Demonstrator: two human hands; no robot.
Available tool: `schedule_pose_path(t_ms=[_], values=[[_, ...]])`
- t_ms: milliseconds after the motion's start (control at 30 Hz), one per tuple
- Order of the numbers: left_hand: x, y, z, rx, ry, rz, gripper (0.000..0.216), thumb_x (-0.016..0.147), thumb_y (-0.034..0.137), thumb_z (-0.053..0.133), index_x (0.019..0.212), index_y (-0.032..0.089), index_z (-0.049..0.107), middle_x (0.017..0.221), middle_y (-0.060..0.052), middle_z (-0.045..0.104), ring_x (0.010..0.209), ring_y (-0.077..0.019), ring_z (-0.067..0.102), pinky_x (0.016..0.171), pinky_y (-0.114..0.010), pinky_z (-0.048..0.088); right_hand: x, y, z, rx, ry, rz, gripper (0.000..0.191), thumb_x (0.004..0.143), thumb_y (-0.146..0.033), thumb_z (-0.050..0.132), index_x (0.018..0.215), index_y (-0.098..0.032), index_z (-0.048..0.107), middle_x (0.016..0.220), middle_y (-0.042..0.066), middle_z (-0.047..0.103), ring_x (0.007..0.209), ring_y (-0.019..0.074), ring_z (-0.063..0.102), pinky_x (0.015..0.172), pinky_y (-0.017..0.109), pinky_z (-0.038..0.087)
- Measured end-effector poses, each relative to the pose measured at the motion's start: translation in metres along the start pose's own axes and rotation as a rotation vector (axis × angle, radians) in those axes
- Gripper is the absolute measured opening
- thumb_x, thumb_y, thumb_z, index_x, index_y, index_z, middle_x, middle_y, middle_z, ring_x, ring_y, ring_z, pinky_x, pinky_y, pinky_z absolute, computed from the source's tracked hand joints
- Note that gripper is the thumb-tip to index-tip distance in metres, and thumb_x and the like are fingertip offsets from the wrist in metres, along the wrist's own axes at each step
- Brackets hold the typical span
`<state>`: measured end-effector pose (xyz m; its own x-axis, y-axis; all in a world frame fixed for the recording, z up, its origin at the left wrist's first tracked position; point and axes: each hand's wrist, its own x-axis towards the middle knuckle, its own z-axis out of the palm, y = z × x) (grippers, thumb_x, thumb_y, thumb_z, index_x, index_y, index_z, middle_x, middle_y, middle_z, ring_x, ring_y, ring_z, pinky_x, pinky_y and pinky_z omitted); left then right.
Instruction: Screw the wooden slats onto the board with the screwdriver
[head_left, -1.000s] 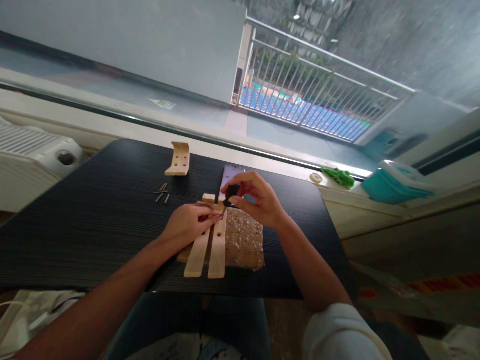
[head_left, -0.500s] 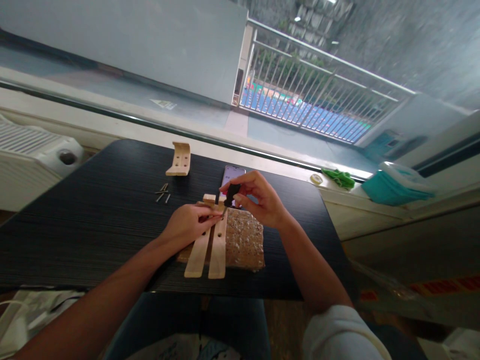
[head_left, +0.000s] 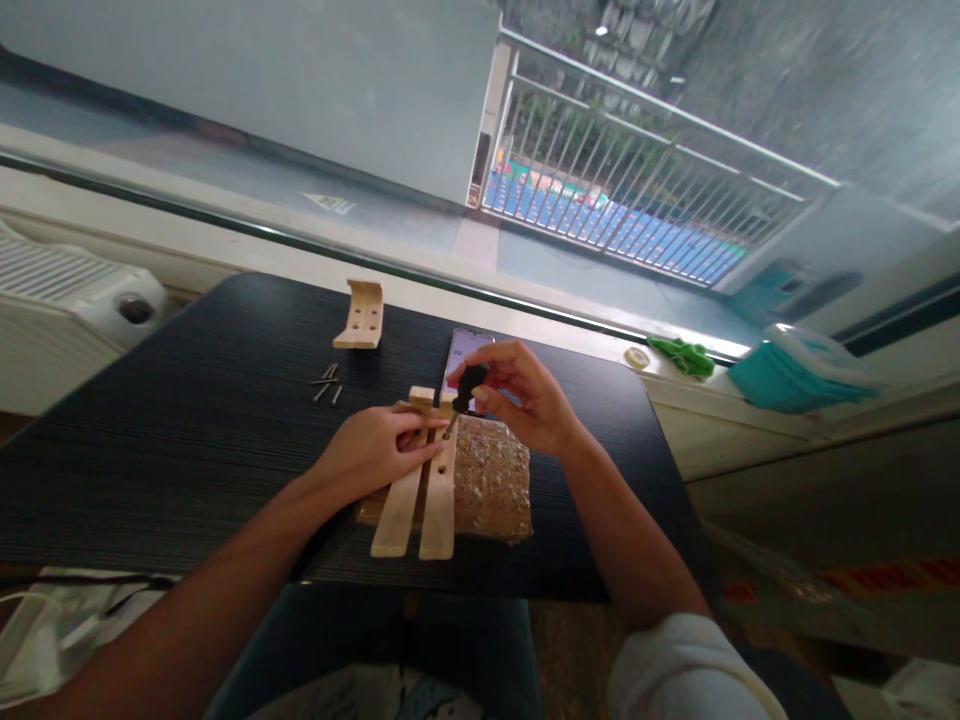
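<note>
My right hand [head_left: 529,400] is closed round the black handle of a screwdriver [head_left: 469,388]. Its shaft slants down to a hole near the upper part of the right-hand wooden strip [head_left: 439,510]. A second wooden strip [head_left: 394,522] lies beside it on the left, with a narrow gap between them. My left hand [head_left: 371,448] reaches over the left strip, its fingers holding the wood, with fingertips on the right strip just beside the screwdriver tip. Under the strips lies a brown, bubble-wrapped block [head_left: 491,480]. Whether a screw sits at the tip is too small to tell.
A curved wooden piece with several holes [head_left: 363,315] stands at the back of the black table [head_left: 187,430]. Several screws [head_left: 328,382] lie in front of it. Behind my right hand is a phone [head_left: 466,345]. A tape roll [head_left: 636,357] and a green cloth [head_left: 682,357] rest on the sill.
My left fingertips have spread and shifted slightly away from the screwdriver tip, leaving the hole in view. The screwdriver stays in my right hand at nearly the same place. The view has shifted slightly.
</note>
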<state>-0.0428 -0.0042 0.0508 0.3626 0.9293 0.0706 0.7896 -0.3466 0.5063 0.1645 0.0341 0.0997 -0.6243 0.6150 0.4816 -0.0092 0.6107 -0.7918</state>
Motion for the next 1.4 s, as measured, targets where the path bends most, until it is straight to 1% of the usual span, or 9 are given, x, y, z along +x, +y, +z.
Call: schedule_pose_path(t_ms=[100, 167, 267, 400, 567, 667, 900, 1167, 1400], values=[[0.000, -0.001, 0.002, -0.011, 0.017, 0.022, 0.040, 0.083, 0.051, 0.055, 0.108, 0.026, 0.072, 0.097, -0.005, 0.073, 0.081, -0.0239, 0.067, 0.070, -0.031, 0.047, 0.001, -0.001, -0.001, -0.048, -0.026, -0.018, 0.031, 0.092, -0.026, 0.049, 0.123, -0.024, 0.047, 0.103, 0.003, 0.065, 0.073, 0.0082, 0.058, 0.063, 0.023, 0.049], [0.000, -0.002, 0.004, -0.032, 0.045, 0.040, 0.040, 0.083, 0.052, 0.054, 0.107, 0.027, 0.073, 0.113, -0.006, 0.069, 0.091, -0.0251, 0.067, 0.079, -0.034, 0.049, 0.001, -0.002, -0.002, -0.089, -0.037, -0.014, 0.031, 0.092, -0.025, 0.049, 0.123, -0.024, 0.050, 0.105, 0.003, 0.066, 0.072, 0.0079, 0.058, 0.064, 0.024, 0.050], [0.000, -0.005, 0.006, -0.053, 0.067, 0.042, 0.040, 0.082, 0.053, 0.055, 0.106, 0.027, 0.073, 0.120, -0.006, 0.066, 0.099, -0.0254, 0.065, 0.087, -0.036, 0.049, 0.001, -0.002, -0.003, -0.105, -0.042, -0.015, 0.032, 0.092, -0.023, 0.050, 0.123, -0.024, 0.052, 0.106, 0.003, 0.067, 0.073, 0.0082, 0.059, 0.065, 0.024, 0.051], [0.001, -0.009, 0.008, -0.098, 0.072, 0.049, 0.038, 0.082, 0.051, 0.058, 0.105, 0.026, 0.073, 0.118, -0.007, 0.067, 0.101, -0.0252, 0.064, 0.090, -0.037, 0.049, 0.001, -0.002, -0.005, -0.069, -0.045, -0.024, 0.033, 0.092, -0.021, 0.050, 0.125, -0.024, 0.052, 0.106, 0.004, 0.067, 0.074, 0.0086, 0.060, 0.065, 0.024, 0.052], [0.002, -0.011, 0.010, -0.149, 0.120, 0.120, 0.032, 0.080, 0.044, 0.064, 0.104, 0.026, 0.074, 0.114, -0.007, 0.068, 0.103, -0.0249, 0.063, 0.095, -0.039, 0.046, 0.001, -0.002, -0.005, -0.045, -0.039, 0.000, 0.029, 0.092, -0.022, 0.051, 0.121, -0.022, 0.054, 0.105, 0.005, 0.067, 0.076, 0.0086, 0.060, 0.065, 0.023, 0.052], [0.002, -0.012, 0.010, -0.133, 0.126, 0.107, 0.032, 0.079, 0.045, 0.064, 0.103, 0.026, 0.074, 0.115, -0.007, 0.068, 0.104, -0.0257, 0.062, 0.096, -0.040, 0.046, 0.001, -0.004, -0.005, -0.043, -0.038, 0.011, 0.029, 0.092, -0.024, 0.051, 0.120, -0.022, 0.055, 0.104, 0.004, 0.068, 0.075, 0.0082, 0.062, 0.065, 0.023, 0.053], [0.000, -0.011, 0.012, -0.120, 0.118, 0.080, 0.035, 0.081, 0.047, 0.062, 0.105, 0.025, 0.073, 0.115, -0.008, 0.068, 0.105, -0.0263, 0.061, 0.096, -0.042, 0.045, 0.002, -0.008, -0.006, -0.122, 0.018, 0.029, 0.027, 0.089, -0.024, 0.055, 0.116, -0.023, 0.058, 0.100, 0.001, 0.069, 0.066, 0.0055, 0.061, 0.065, 0.022, 0.053], [-0.001, -0.012, 0.014, -0.190, 0.136, 0.069, 0.033, 0.079, 0.045, 0.064, 0.105, 0.027, 0.073, 0.108, -0.007, 0.065, 0.100, -0.0240, 0.061, 0.093, -0.038, 0.047, 0.002, -0.006, -0.006, -0.143, 0.028, 0.056, 0.028, 0.088, -0.025, 0.057, 0.116, -0.023, 0.059, 0.098, 0.000, 0.070, 0.070, 0.0070, 0.062, 0.067, 0.023, 0.053], [-0.001, -0.013, 0.015, -0.150, 0.163, 0.073, 0.031, 0.079, 0.045, 0.066, 0.103, 0.028, 0.074, 0.101, -0.007, 0.064, 0.098, -0.0255, 0.057, 0.092, -0.041, 0.045, 0.002, -0.008, -0.007, -0.179, 0.027, 0.033, 0.028, 0.088, -0.025, 0.057, 0.116, -0.024, 0.059, 0.097, 0.000, 0.069, 0.070, 0.0072, 0.059, 0.068, 0.024, 0.052]])
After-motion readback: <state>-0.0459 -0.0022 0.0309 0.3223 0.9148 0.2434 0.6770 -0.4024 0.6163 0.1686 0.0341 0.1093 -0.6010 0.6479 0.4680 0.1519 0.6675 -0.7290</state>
